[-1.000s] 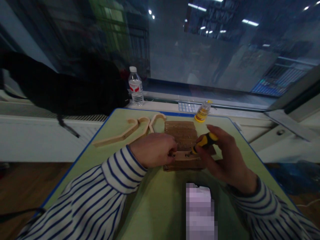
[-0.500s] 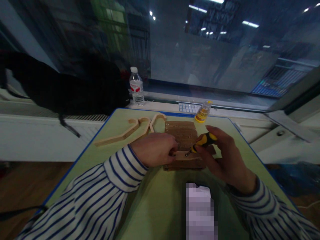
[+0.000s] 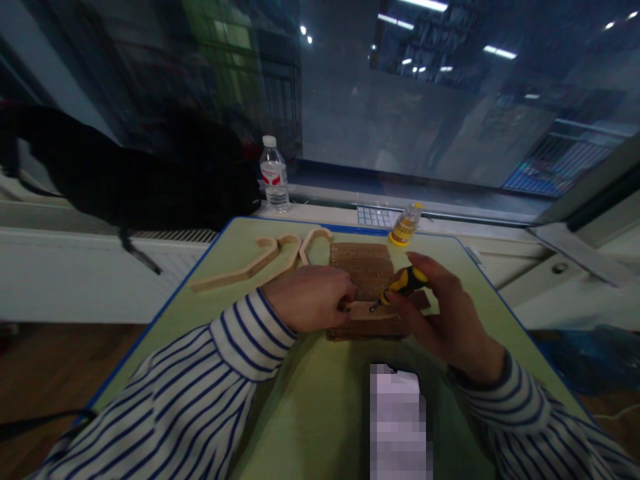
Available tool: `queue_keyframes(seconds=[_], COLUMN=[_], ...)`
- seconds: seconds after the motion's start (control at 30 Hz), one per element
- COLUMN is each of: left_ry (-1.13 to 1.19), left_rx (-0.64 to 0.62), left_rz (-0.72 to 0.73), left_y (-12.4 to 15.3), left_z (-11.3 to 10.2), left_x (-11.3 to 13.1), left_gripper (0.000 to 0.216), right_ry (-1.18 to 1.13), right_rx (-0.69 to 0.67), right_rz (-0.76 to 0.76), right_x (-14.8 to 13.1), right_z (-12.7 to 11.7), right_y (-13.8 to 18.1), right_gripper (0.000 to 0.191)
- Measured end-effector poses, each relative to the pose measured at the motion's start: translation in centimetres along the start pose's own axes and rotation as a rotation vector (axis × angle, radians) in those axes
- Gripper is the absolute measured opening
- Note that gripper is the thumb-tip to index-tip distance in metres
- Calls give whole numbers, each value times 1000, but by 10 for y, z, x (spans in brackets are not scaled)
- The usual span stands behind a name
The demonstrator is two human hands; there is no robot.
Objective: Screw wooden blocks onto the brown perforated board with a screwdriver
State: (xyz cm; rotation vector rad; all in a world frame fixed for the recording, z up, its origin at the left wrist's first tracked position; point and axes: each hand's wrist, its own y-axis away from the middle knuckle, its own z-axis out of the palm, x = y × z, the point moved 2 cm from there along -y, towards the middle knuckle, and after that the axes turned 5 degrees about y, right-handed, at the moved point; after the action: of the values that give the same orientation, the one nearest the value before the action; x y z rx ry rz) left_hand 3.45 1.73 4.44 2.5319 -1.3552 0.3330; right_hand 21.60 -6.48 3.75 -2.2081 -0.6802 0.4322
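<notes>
Left hand (image 3: 313, 299) curls at strip (image 3: 359, 311), 9 o'clock end, likely bracing it, pinch unclear; right hand (image 3: 450, 319) pinches driver (image 3: 411, 280).

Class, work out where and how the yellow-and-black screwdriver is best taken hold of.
Probably by its thick yellow-and-black handle, coming from the right, as the right hand does: the handle tilts up rightward, while the thin metal shaft slants down-left toward the pale wooden strip.
</notes>
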Motion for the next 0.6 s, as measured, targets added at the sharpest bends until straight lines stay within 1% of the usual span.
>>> queue_keyframes(seconds=[0.1,0.3,0.47,0.6], left_ry=[-2,-4,11,1], left_rx=[5,-5,-9,-2], left_rz=[4,-10,-16,3], left_y=[0,0,0,0], left_z=[1,1,0,1], left_x=[-1,0,0,0], left_gripper=[11,11,9,10], right_ry=[6,10,-85,-99], right_rx=[22,33,-2,20], right_rz=[-20,-1,9,-2], right_x=[-1,-3,-3,-4], right_z=[-1,-1,2,4], right_y=[-1,-3,1,3], right_gripper=[61,60,61,62])
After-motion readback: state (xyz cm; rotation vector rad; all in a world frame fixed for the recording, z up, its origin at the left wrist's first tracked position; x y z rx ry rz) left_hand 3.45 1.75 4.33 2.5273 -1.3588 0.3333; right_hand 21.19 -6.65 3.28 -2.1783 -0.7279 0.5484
